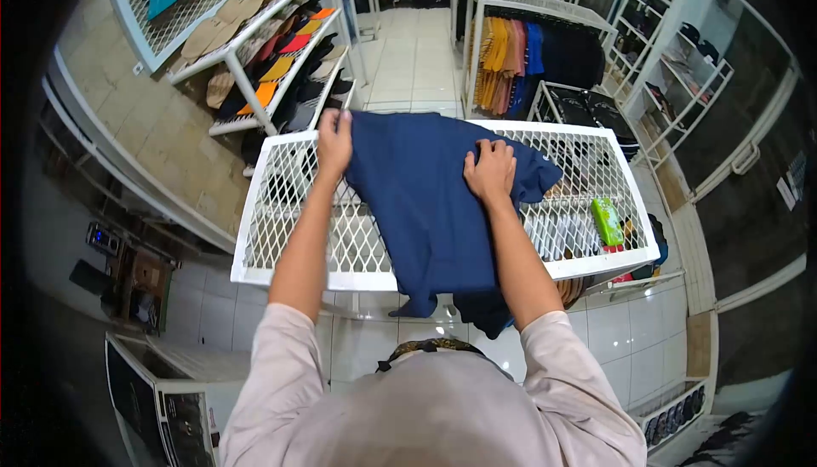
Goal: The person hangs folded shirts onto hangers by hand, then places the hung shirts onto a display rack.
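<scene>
A navy blue shirt (417, 186) lies across a white metal mesh table (281, 203), its near part hanging over the front edge. A small white mark shows near its right end. At the shirt's far left corner, my left hand (335, 139) is closed on the edge of the cloth, the thumb partly hidden. My right hand (492, 169) rests palm down on the shirt's right half, fingers apart and a little bent. To the right on the mesh sits a bright green packet (608, 221).
Shelves of caps (285, 67) stand at the back left. Behind the table on the right is a rack of hanging clothes (511, 50). Dark cloth (483, 312) hangs below the table's front edge. Glass doors (757, 126) are on the right.
</scene>
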